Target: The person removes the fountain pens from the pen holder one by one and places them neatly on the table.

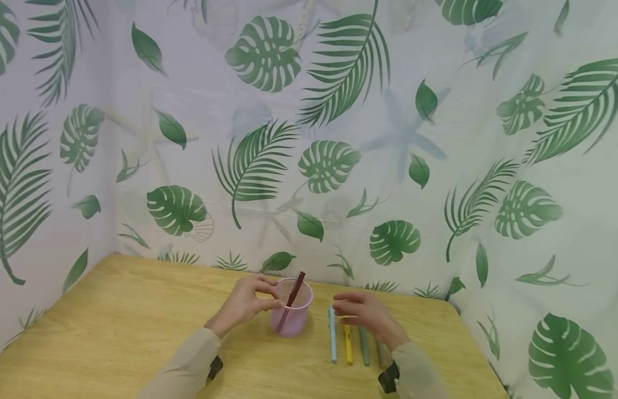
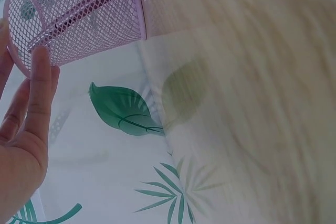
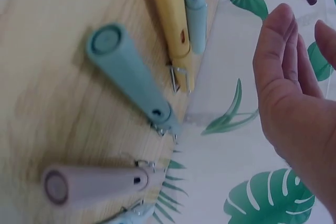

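Observation:
A pink mesh pen cup [image 1: 291,321] stands on the table with a dark red pen [image 1: 295,288] leaning inside it, clip end up. My left hand [image 1: 246,299] holds the cup by its rim from the left, thumb and fingertips at the edge; the left wrist view also has these fingers [image 2: 39,87] at the rim. To the right, my right hand [image 1: 366,313] hovers over a row of pens, fingers extended and holding nothing. The row has a light blue pen [image 1: 332,338], a yellow pen [image 1: 348,346], a green pen [image 3: 128,72] and a greyish-mauve pen [image 3: 94,182], partly hidden by the hand and sleeve.
The wooden table [image 1: 139,310] ends at a wall cloth [image 1: 289,166] printed with green leaves, close behind the cup. Another cloth wall borders the right side. A further light blue object [image 3: 131,214] with a metal clip shows at the right wrist view's lower edge.

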`<state>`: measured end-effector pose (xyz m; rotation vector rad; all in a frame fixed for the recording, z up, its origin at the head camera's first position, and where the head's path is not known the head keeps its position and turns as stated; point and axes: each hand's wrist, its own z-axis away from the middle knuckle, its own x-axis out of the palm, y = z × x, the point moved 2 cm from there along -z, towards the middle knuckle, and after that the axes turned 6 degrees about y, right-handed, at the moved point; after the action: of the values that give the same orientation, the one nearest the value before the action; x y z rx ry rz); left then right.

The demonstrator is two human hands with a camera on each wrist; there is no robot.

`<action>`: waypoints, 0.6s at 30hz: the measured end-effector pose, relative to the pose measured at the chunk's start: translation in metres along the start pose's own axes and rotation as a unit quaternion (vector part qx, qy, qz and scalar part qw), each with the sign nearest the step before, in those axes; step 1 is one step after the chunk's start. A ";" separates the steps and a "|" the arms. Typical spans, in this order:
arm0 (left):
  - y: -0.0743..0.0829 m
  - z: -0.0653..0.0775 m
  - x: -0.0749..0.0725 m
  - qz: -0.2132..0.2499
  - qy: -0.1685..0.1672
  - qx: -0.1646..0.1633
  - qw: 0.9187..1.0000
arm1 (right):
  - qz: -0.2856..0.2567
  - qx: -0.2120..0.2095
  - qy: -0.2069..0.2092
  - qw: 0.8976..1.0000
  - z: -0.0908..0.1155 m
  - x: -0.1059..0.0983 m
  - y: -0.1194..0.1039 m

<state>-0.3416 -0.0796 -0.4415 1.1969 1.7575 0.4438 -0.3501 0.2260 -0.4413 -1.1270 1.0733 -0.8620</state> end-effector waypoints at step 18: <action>0.000 0.000 0.000 0.005 -0.002 -0.009 1.000 | -0.059 0.008 -0.010 0.998 -0.007 0.029 -0.008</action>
<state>-0.3413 -0.0794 -0.4413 1.1932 1.7413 0.4619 -0.3490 0.1951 -0.4404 -1.1922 0.9893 -0.9485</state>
